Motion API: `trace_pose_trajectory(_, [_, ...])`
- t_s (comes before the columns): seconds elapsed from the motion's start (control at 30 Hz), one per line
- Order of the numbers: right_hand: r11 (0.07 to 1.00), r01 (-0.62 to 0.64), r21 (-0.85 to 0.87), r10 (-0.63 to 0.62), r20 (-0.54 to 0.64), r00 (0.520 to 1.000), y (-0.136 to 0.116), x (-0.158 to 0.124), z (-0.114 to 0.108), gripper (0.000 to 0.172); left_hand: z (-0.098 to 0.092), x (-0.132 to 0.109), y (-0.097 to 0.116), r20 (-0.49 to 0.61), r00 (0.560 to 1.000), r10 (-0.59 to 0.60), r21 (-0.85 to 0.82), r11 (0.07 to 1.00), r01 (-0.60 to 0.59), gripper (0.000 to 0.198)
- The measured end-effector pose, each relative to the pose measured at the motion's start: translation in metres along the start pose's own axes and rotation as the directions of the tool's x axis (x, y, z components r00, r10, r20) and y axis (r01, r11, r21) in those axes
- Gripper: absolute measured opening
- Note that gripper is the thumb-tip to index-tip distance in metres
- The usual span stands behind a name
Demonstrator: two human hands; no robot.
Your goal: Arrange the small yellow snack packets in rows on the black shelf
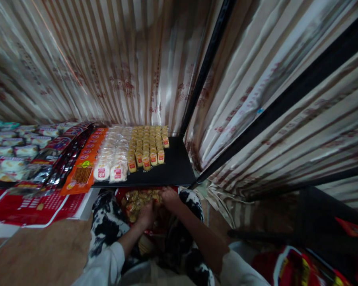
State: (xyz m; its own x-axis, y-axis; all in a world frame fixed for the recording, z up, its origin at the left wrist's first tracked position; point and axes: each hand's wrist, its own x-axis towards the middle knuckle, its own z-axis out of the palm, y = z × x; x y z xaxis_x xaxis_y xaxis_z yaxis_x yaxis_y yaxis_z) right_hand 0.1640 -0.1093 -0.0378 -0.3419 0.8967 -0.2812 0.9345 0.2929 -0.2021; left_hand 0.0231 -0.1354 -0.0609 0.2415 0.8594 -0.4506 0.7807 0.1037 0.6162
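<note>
Between the knees sits a red box [118,194] full of small wrapped yellowish snacks [134,202]. My left hand [147,216] is closed over the snacks at the box's near side; its fingertips are hidden. Farther right, my right hand [170,198] reaches to the box's right part with curled fingers, close to the shelf edge. What either hand grips is too dark and small to make out. Just beyond the box, rows of similar yellow wrapped snacks [146,149] stand on a black shelf [179,159], with red-and-white labels on the front ones.
Left of the yellow rows lie white round packaged cakes [111,157], orange packets [83,171], dark shiny packets [62,153] and white packs [10,147]. A red printed sheet [44,208] hangs below. Black metal posts [207,67] and striped curtains [131,59] enclose the shelf. Red bags [292,266] lie lower right.
</note>
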Motion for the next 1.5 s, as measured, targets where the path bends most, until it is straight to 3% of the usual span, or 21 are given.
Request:
trace_pose_trajectory(0.17, [0.993,0.045,0.110,-0.037,-0.074,0.997,-0.003,-0.008,-0.022,0.027,0.001,0.004,0.004,-0.054,0.996,0.071,-0.096,0.993,-0.076,0.037])
trace_pose_trajectory(0.33, [0.945,0.056,0.322,0.006,-0.187,0.982,0.002,-0.013,-0.031,0.040,0.001,0.009,0.012,-0.163,0.985,0.059,-0.196,0.976,-0.091,0.025])
trace_pose_trajectory(0.47, [0.802,0.023,0.597,0.203,-0.309,0.929,0.011,-0.014,-0.022,0.053,-0.005,0.016,0.022,-0.213,0.973,0.092,-0.301,0.941,-0.155,0.022])
trace_pose_trajectory(0.57, [0.648,0.036,0.761,0.314,-0.309,0.898,0.018,-0.014,-0.011,0.050,-0.013,0.020,0.036,-0.234,0.967,0.103,-0.343,0.921,-0.182,0.021])
trace_pose_trajectory(0.73, [0.541,0.045,0.840,0.384,-0.295,0.875,0.029,-0.011,0.000,0.035,-0.028,0.027,0.063,-0.202,0.969,0.145,-0.327,0.922,-0.206,0.021])
trace_pose_trajectory(0.87, [0.470,0.086,0.879,0.474,-0.333,0.815,0.043,0.001,-0.002,0.033,-0.034,0.041,0.083,-0.221,0.958,0.182,-0.268,0.933,-0.239,0.025])
trace_pose_trajectory(1.0, [0.513,0.083,0.854,0.541,-0.397,0.742,0.060,0.018,-0.012,0.035,-0.031,0.054,0.103,-0.327,0.930,0.168,-0.281,0.922,-0.265,0.044])
trace_pose_trajectory(1.1, [0.569,0.030,0.822,0.575,-0.424,0.700,0.073,0.033,-0.023,0.037,-0.028,0.059,0.120,-0.379,0.911,0.165,-0.274,0.920,-0.281,0.048])
trace_pose_trajectory(1.3, [0.594,0.009,0.804,0.596,-0.447,0.667,0.095,0.071,-0.043,0.035,-0.024,0.078,0.143,-0.356,0.925,0.130,-0.321,0.913,-0.252,0.049])
trace_pose_trajectory(1.5, [0.661,0.005,0.751,0.564,-0.501,0.656,0.108,0.102,-0.065,0.036,-0.029,0.112,0.159,-0.285,0.955,0.081,-0.523,0.822,-0.225,0.051])
